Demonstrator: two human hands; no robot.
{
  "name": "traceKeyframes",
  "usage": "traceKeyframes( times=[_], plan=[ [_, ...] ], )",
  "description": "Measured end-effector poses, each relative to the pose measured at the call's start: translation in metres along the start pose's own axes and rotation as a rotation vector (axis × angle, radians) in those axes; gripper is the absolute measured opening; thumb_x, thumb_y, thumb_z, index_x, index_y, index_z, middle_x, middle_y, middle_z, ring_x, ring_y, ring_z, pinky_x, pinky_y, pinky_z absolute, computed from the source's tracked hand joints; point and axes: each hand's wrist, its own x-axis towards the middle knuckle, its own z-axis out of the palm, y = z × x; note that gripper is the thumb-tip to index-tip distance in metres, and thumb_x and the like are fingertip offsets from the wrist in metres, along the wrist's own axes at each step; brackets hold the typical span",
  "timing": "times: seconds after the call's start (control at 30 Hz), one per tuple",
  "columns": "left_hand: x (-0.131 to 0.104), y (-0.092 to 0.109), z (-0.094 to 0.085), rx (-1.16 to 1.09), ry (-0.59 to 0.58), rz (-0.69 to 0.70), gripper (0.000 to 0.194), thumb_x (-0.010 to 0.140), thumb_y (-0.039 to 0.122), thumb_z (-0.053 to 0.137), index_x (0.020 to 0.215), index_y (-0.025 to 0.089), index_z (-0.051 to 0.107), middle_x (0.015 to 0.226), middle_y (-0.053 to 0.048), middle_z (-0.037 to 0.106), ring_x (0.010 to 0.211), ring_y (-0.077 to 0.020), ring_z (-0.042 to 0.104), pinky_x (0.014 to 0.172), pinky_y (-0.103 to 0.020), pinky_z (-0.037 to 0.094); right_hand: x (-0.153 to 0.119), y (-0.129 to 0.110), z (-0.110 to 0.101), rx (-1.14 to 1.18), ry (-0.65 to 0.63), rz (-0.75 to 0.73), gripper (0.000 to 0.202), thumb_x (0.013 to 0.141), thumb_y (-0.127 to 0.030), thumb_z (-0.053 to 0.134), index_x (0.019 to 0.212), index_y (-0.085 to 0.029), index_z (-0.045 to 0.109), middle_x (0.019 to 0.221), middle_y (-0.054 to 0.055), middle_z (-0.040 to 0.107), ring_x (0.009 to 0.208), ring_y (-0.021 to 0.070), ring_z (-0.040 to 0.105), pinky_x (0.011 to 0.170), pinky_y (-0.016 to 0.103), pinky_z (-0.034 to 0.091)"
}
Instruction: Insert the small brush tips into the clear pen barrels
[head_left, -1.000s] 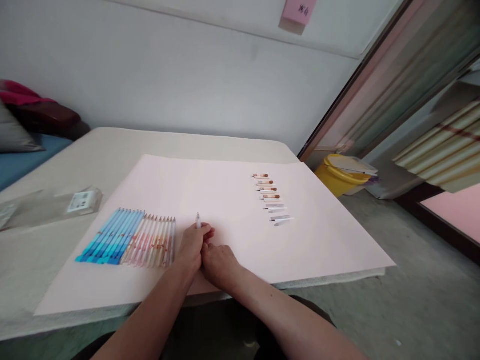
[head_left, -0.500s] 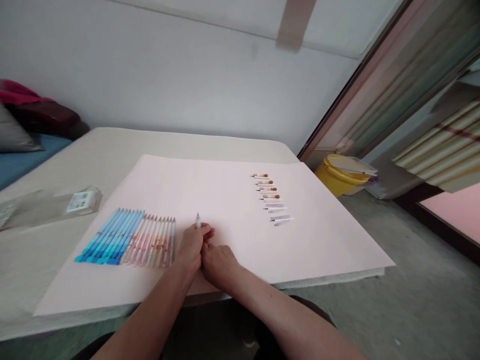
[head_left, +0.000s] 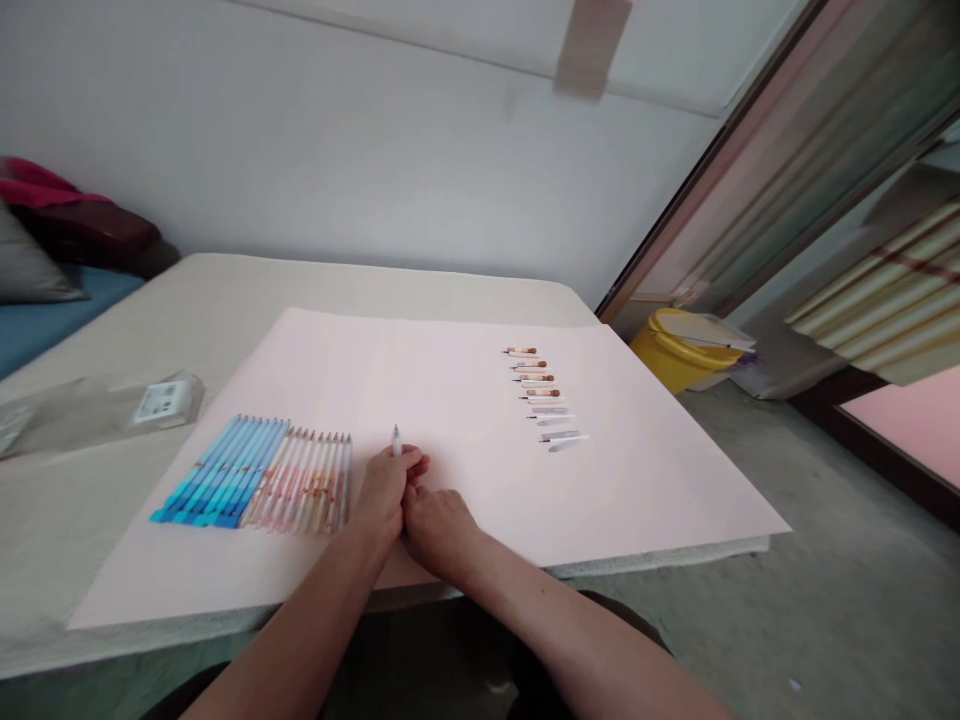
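Observation:
A pen [head_left: 397,440] with a clear barrel points its tip away from me, gripped in my left hand [head_left: 384,492]. My right hand [head_left: 439,527] is curled closed against the heel of my left one, where the pen's rear end is hidden; what its fingers hold, if anything, I cannot make out. Just left of my hands lies a row of clear pens with pinkish prints [head_left: 304,482], side by side with a row of blue pens [head_left: 223,472]. Farther right, several pen parts in small groups [head_left: 534,379], refills among them, form a slanted column on the pink sheet [head_left: 637,490].
The sheet covers much of a pale padded table [head_left: 360,285]. A clear plastic wrapper [head_left: 90,418] with a white label lies at the left. Beyond the right side, on the floor, stands a yellow bucket [head_left: 670,358]. A wall [head_left: 360,150] rises behind the table.

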Motion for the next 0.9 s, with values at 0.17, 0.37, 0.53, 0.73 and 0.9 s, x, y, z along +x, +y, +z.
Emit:
traceKeyframes(
  times=[0.17, 0.37, 0.53, 0.73, 0.9],
  plan=[
    [0.0014, -0.0006, -0.0003, -0.007, 0.008, 0.012, 0.013, 0.062, 0.014, 0.062, 0.073, 0.014, 0.057, 0.064, -0.004, 0.063, 0.058, -0.0119, 0.059, 0.055, -0.023, 0.038, 0.0014, -0.0006, 0.0004, 0.004, 0.013, 0.0, 0.021, 0.082, -0.017, 0.041, 0.099, -0.01, 0.052, 0.083, 0.014, 0.063, 0.074, 0.0257, 0.064, 0.06, 0.037, 0.049],
    [0.0054, -0.0032, -0.002, -0.01, -0.005, 0.0, 0.015, 0.06, 0.016, 0.064, 0.074, 0.014, 0.058, 0.062, -0.003, 0.062, 0.058, -0.0122, 0.059, 0.055, -0.023, 0.038, 0.0021, -0.0015, 0.0014, -0.014, -0.003, 0.006, 0.024, 0.082, -0.017, 0.041, 0.102, -0.008, 0.052, 0.085, 0.016, 0.063, 0.074, 0.0257, 0.064, 0.061, 0.037, 0.049],
    [0.0044, -0.0024, -0.0009, -0.017, -0.002, 0.017, 0.017, 0.057, 0.017, 0.066, 0.072, 0.014, 0.057, 0.063, -0.004, 0.062, 0.059, -0.0126, 0.059, 0.057, -0.024, 0.039, 0.0014, -0.0008, 0.0005, -0.013, 0.005, -0.008, 0.024, 0.083, -0.017, 0.041, 0.102, -0.009, 0.052, 0.085, 0.015, 0.063, 0.076, 0.026, 0.064, 0.061, 0.037, 0.049],
    [0.0033, -0.0029, -0.0011, -0.019, -0.004, 0.018, 0.016, 0.06, 0.015, 0.065, 0.074, 0.014, 0.057, 0.064, -0.005, 0.063, 0.058, -0.0123, 0.059, 0.056, -0.023, 0.039, 0.0011, 0.0001, 0.0024, -0.002, 0.008, -0.001, 0.023, 0.084, -0.018, 0.04, 0.101, -0.009, 0.052, 0.087, 0.015, 0.063, 0.076, 0.0263, 0.064, 0.062, 0.037, 0.049],
    [0.0027, -0.0025, -0.0014, -0.002, -0.007, 0.018, 0.016, 0.061, 0.016, 0.064, 0.076, 0.014, 0.057, 0.066, -0.005, 0.064, 0.06, -0.0129, 0.06, 0.055, -0.023, 0.039, 0.0012, 0.0003, 0.0027, 0.002, 0.023, -0.004, 0.022, 0.083, -0.018, 0.041, 0.099, -0.009, 0.052, 0.083, 0.014, 0.063, 0.073, 0.0266, 0.064, 0.059, 0.038, 0.049]
  ],
)
